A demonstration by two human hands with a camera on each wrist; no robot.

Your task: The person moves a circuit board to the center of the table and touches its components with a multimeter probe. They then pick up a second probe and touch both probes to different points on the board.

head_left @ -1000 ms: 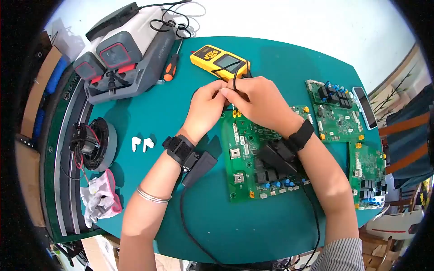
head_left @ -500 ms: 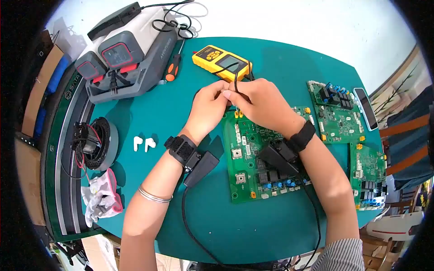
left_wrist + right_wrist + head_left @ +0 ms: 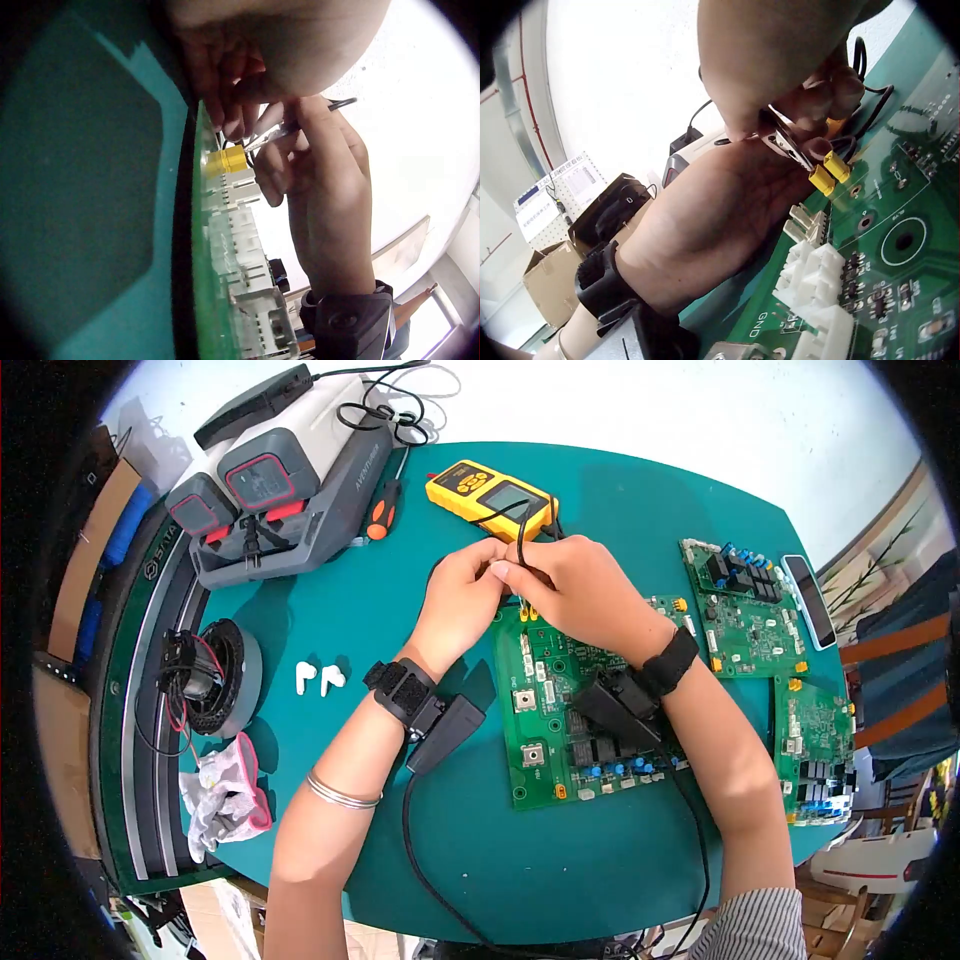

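A large green circuit board (image 3: 548,784) lies on the table under both forearms. My right hand (image 3: 592,588) pinches a metal alligator clip (image 3: 787,144) on a black lead. In both wrist views the clip's tip is right at a small yellow connector (image 3: 822,181) at the board's edge; a second yellow connector (image 3: 837,166) stands beside it. Fingertips meeting the right hand's, my left hand (image 3: 460,598) bends its fingers close by the same connector; I cannot tell whether they grip anything. Just beyond the hands sits a yellow handheld tester (image 3: 488,496) with black leads.
Two more circuit boards (image 3: 752,622) (image 3: 815,745) and a phone (image 3: 807,600) lie at the right. On the left are white earbuds (image 3: 332,679), a glove (image 3: 222,800), a round black motor-like part (image 3: 215,680), an orange-handled screwdriver (image 3: 379,518) and a large grey-white device (image 3: 300,480).
The whole head view shifted slightly between the first and second frames. Both hands stay together over the yellow connectors, with hardly any movement.
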